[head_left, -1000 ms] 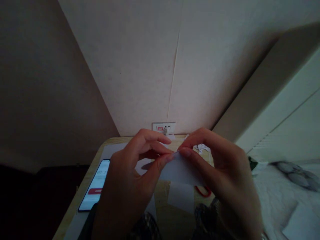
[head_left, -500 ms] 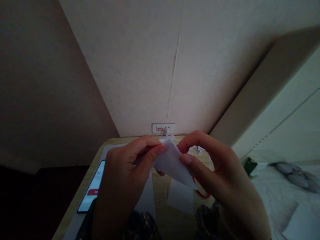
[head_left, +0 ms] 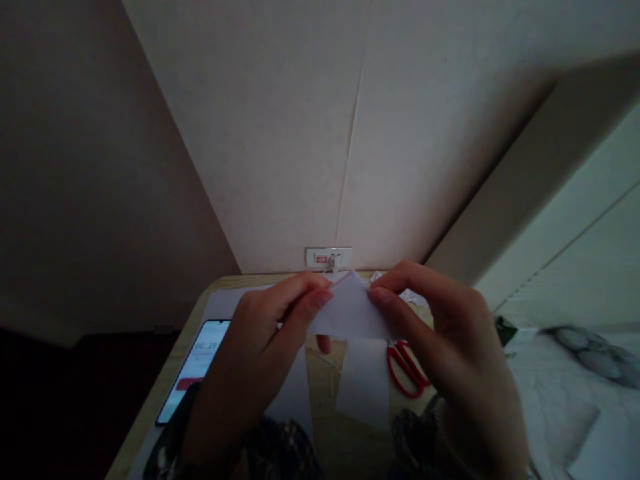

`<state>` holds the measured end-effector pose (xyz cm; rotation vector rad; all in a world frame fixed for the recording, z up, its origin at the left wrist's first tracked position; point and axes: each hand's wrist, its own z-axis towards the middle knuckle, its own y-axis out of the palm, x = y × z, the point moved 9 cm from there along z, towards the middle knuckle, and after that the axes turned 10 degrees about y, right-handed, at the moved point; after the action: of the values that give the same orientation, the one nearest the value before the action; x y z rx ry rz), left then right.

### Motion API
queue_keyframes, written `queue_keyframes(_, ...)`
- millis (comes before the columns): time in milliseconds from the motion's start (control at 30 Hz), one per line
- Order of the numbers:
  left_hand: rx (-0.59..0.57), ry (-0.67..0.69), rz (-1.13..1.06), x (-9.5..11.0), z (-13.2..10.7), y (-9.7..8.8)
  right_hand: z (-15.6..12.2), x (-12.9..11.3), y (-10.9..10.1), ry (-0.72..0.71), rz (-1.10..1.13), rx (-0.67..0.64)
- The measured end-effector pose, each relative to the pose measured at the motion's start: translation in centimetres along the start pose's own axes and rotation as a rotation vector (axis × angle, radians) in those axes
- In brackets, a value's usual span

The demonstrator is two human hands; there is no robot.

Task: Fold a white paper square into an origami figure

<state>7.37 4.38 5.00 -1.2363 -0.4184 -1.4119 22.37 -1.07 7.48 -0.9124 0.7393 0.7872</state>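
Observation:
A small folded piece of white paper (head_left: 350, 310) is held up over a wooden table (head_left: 325, 393), its peak pointing away from me. My left hand (head_left: 260, 347) pinches its left corner between thumb and fingers. My right hand (head_left: 440, 347) pinches its right side the same way. Both hands are closed on the paper, a little above the tabletop.
A lit phone (head_left: 197, 370) showing a timer lies at the table's left. Red-handled scissors (head_left: 405, 367) lie under my right hand. White paper strips (head_left: 363, 383) lie on the table. A wall socket (head_left: 329, 257) sits behind. A bed (head_left: 565, 393) is on the right.
The paper has been turned and spread between my hands, from a tilted fold to a wide triangle shape. My hands rose slightly, which uncovered the scissors.

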Motion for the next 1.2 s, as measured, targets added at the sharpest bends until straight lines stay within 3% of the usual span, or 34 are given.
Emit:
queue_keyframes(167, 0.027, -0.053, -0.063, -0.4, -0.1, -0.1, 0.8, 1.2, 0.7, 0.112, -0.014, -0.075)
queue_keyframes(333, 0.121, -0.061, -0.028, -0.5, 0.0, -0.9, 0.6, 1.0, 1.7, 0.132, -0.002, -0.172)
queue_keyframes(533, 0.148, -0.133, -0.154, -0.6, -0.5, -0.6, 0.8, 1.3, 1.7, 0.137, -0.012, -0.160)
queue_keyframes(633, 0.137, -0.083, -0.248, -0.2, -0.5, -0.8, 1.0, 2.0, 1.5, 0.178, 0.016, -0.151)
queue_keyframes(733, 0.051, 0.011, -0.295, 0.1, -0.4, -0.8, 1.1, 2.5, 1.4, 0.231, 0.066, -0.150)
queue_keyframes(800, 0.082, 0.026, -0.275, 0.0, -0.4, -1.3, 1.0, 2.6, 1.3, 0.241, 0.095, -0.147)
queue_keyframes(933, 0.234, -0.020, -0.189, -0.2, -0.7, -2.7, 0.9, 2.2, 1.2, 0.207, 0.067, -0.138)
queue_keyframes(1033, 0.238, -0.054, -0.131, 0.0, -0.6, -2.7, 0.7, 1.1, 1.0, 0.094, 0.014, -0.114)
queue_keyframes(1200, 0.272, 0.030, -0.050, 0.8, -0.4, -3.2, -0.5, -0.7, 0.2, -0.042, 0.084, -0.047)
